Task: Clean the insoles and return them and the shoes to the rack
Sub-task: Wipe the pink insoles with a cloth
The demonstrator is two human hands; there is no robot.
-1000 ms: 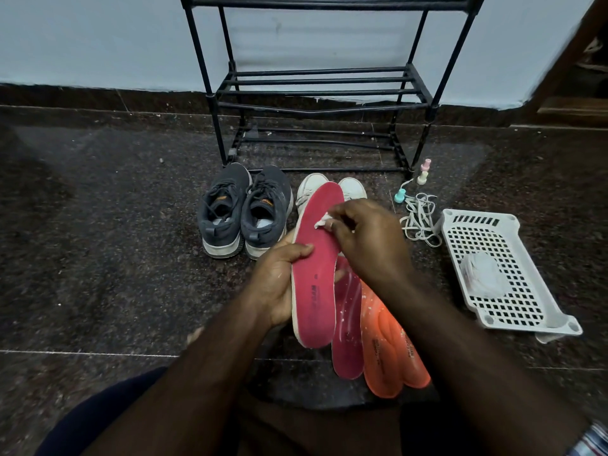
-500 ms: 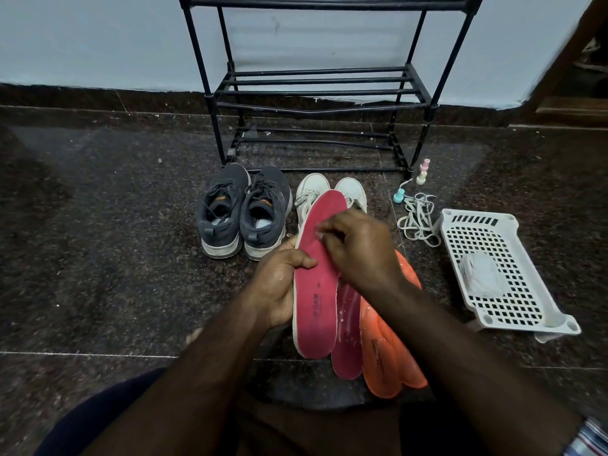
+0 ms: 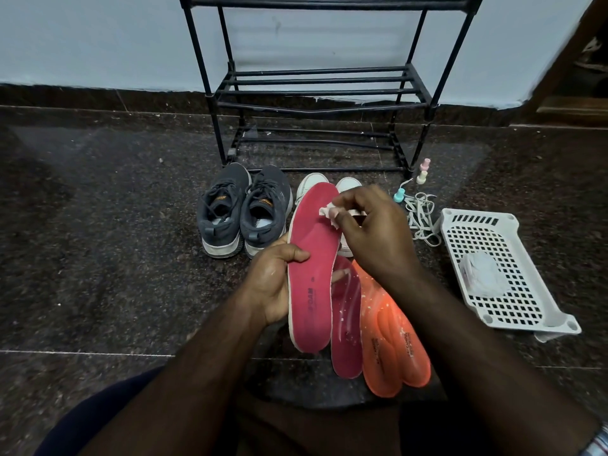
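Right hand (image 3: 371,235) raised; wipe (image 3: 329,213) half-hidden.

Pink insole (image 3: 311,268) held upright; three insoles (image 3: 378,327) lie on floor.

**Crowded beyond the grips, open floor to the left**

The left grip (image 3: 276,284) holds the red insole (image 3: 312,268) upright, and the right grip (image 3: 371,235) pinches a small white wipe (image 3: 329,213) against its upper part. Just beyond both stand the grey shoes (image 3: 245,210) and the white shoes (image 3: 329,185), closing the straight way to the black rack (image 3: 316,93), whose shelf bars show gaps between them. Below the right grip lie a second red insole (image 3: 347,324) and two orange insoles (image 3: 391,337). Right of the right grip sit tangled laces (image 3: 421,215) and a white basket (image 3: 503,274). Left of the left grip the dark floor (image 3: 115,241) lies bare.
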